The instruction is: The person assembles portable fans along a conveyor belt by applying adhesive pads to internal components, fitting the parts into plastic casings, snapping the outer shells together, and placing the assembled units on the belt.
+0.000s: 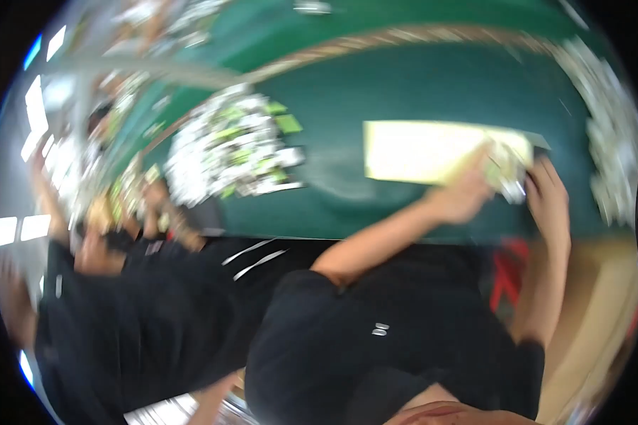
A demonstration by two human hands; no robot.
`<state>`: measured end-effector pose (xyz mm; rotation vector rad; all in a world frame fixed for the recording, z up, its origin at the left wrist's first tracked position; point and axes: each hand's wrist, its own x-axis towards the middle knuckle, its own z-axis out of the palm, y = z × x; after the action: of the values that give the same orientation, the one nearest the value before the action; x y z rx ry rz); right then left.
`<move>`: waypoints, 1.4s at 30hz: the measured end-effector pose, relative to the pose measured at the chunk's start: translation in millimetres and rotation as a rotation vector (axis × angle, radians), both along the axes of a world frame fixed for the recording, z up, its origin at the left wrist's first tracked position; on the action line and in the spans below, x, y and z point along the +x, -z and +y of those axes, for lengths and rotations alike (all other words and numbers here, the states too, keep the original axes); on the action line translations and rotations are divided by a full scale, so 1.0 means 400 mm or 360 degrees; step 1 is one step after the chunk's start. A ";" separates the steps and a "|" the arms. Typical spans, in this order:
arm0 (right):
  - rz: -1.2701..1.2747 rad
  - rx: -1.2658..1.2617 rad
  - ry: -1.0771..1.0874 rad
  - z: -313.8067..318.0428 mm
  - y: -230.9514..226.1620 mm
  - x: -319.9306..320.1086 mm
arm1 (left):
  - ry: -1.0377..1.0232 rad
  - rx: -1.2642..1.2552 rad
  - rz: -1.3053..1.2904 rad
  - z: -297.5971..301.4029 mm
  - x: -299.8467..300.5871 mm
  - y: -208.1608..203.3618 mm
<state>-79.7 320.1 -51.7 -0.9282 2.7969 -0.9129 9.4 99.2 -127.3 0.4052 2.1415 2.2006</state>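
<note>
A long pale yellow sheet (pixel 404 152) lies flat on the dark green tabletop in front of me. Over its right part, my left hand (pixel 468 191) is closed on a small bundle of white and pale green pieces (pixel 504 170), too blurred to name more exactly. My right hand (pixel 549 195) is just right of that bundle, at the sheet's right end. Its fingers bend downward and are smeared by motion, so their grip is unclear. Beside its fingertips a small dark thing (pixel 540 151) shows at the sheet's corner.
A heap of small white and green pieces (pixel 227 145) covers the table to the left. More white pieces (pixel 606 134) line the right edge. A co-worker in a black shirt (pixel 156 319) stands close on my left, with other people beyond. A red stand (pixel 509 276) is below the table edge.
</note>
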 end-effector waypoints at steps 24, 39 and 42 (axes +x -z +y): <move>-0.0406 -0.0524 -0.0013 0.070 -0.115 0.008 | -0.0155 0.0485 -0.0690 0.066 0.062 -0.195; -0.1045 -0.0283 -0.0114 -0.031 -0.291 0.050 | -0.0105 0.0443 -0.0593 0.098 0.075 -0.264; -0.0933 -0.0083 -0.0191 -0.046 -0.285 0.031 | -0.0111 0.0440 -0.0593 0.099 0.074 -0.269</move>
<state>-67.3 301.9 62.3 -0.6808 2.2105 -1.0386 39.1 138.8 -19.9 -0.0734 1.6946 2.3863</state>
